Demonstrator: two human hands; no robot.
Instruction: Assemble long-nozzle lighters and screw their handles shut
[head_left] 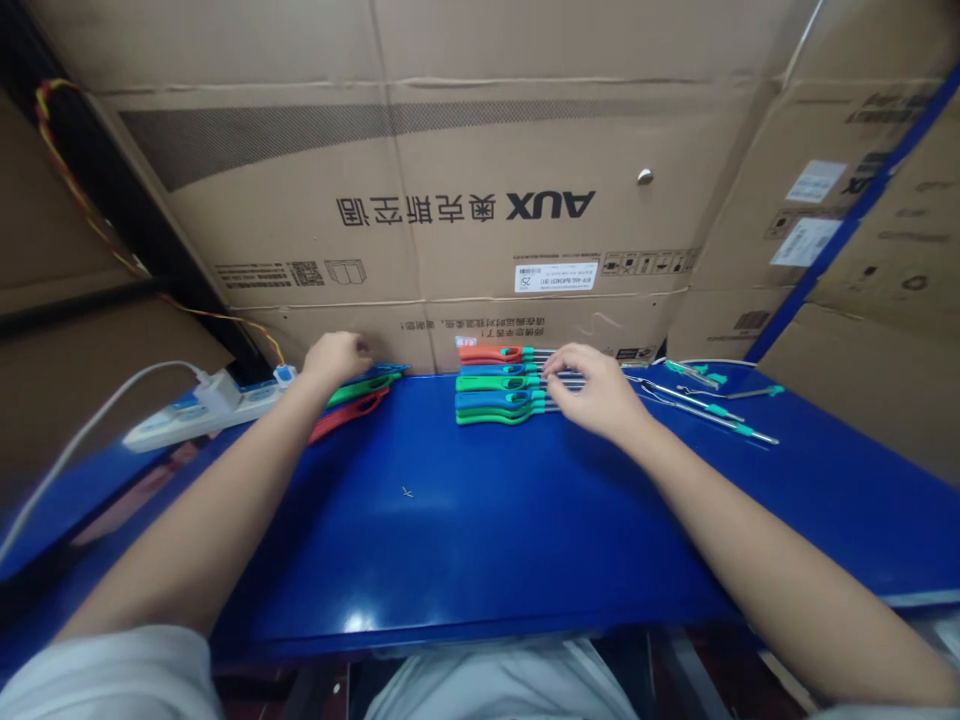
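My left hand (337, 362) is at the far left of the table with its fingers curled down over a small pile of handles. A blue handle (391, 369), a green handle (375, 383) and a red handle (349, 413) lie there; the fingertips are hidden. In the middle lies a row of long-nosed lighters, with a red lighter (487, 355) at the back and a blue lighter (491, 400) and a green lighter (499, 417) in front. My right hand (592, 388) is curled at their metal tubes, thumb and forefinger close together on one.
Several loose metal rods (697, 405) with teal parts lie on the blue table (450, 540) at right. A white power strip (199, 420) with a plugged-in charger (217, 392) stands at left. Cardboard walls (300, 130) enclose the back. A tiny metal piece (407, 492) lies in front.
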